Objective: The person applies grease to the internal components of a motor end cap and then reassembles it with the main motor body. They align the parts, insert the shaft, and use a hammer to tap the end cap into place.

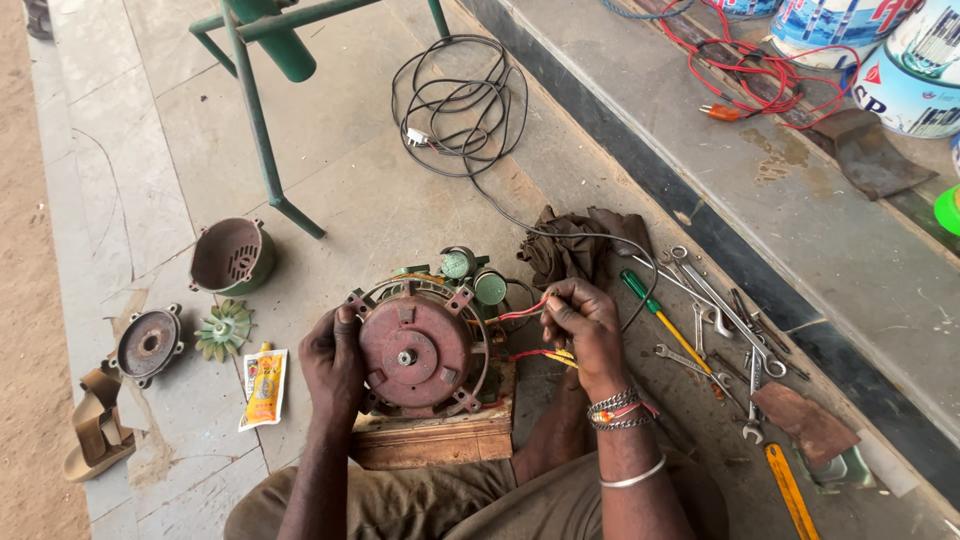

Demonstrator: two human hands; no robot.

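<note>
A green frame (pixel 262 130) is seen standing on the concrete floor (pixel 330 170) at the top, with paint buckets (pixel 880 50) lined on the raised step at upper right and a coiled black cable (pixel 455 105) laid between them. At the centre, a motor (pixel 418 350) is set on a wooden block (pixel 435 440), its rust-red end plate turned up toward the camera. The left arm is extended straight forward from the lap, and the left hand (pixel 333 362) is pressed against the motor's left side, fingers curled round the rim in a steadying grasp. The right arm is bent inward at the elbow, wrist ringed with bracelets (pixel 620 410); the right hand (pixel 583 325) is held just right of the motor, fingers pinched on red and yellow wires (pixel 525 312) that are led out of the housing. A dark rag (pixel 575 245) is crumpled behind that hand. To the right, spanners (pixel 715 305) and a green-handled screwdriver (pixel 650 312) are spread on the floor. To the left, a fan cover (pixel 232 256), an end cap (pixel 148 345), a green fan (pixel 224 330) and a yellow sachet (pixel 265 385) are laid well apart from the motor.
</note>
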